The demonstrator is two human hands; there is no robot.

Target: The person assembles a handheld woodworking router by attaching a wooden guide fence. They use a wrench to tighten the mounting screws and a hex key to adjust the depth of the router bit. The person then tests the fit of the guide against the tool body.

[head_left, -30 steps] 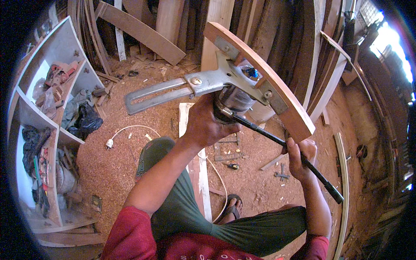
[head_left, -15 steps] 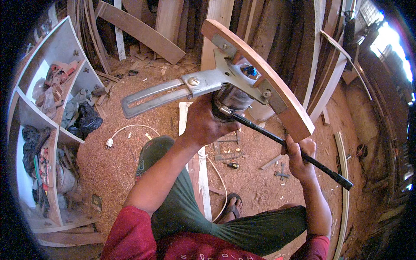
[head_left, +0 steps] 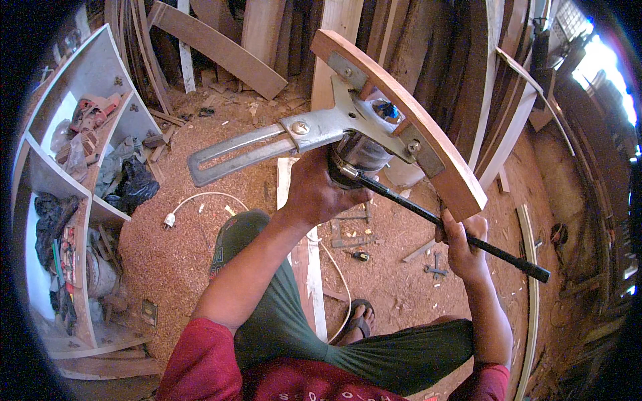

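Observation:
My left hand [head_left: 321, 190] is wrapped around the dark cylindrical body of what looks like a trim router [head_left: 361, 151]. A metal guide bracket [head_left: 342, 119] with a long slotted arm spans its top, and a curved wooden fence [head_left: 421, 120] is screwed to the bracket. Blue shows in the bracket's round opening. A long black rod [head_left: 414, 206] runs from a silver fitting on the clamp at the body's side out to the lower right. My right hand [head_left: 463, 244] is closed around this rod, just below the fence's lower end; some fingers are hidden.
A white-faced shelf unit [head_left: 93, 200] with tools and black bags stands at the left. Planks [head_left: 267, 40] lean along the back. Sawdust covers the floor, where a white plug [head_left: 170, 219], a screwdriver [head_left: 361, 256] and wrenches [head_left: 436, 267] lie. My knees flank a board [head_left: 309, 287].
The far end of the black rod has swung slightly up and to the right. The fence's lower end has shifted a little. My left hand's grip has not changed.

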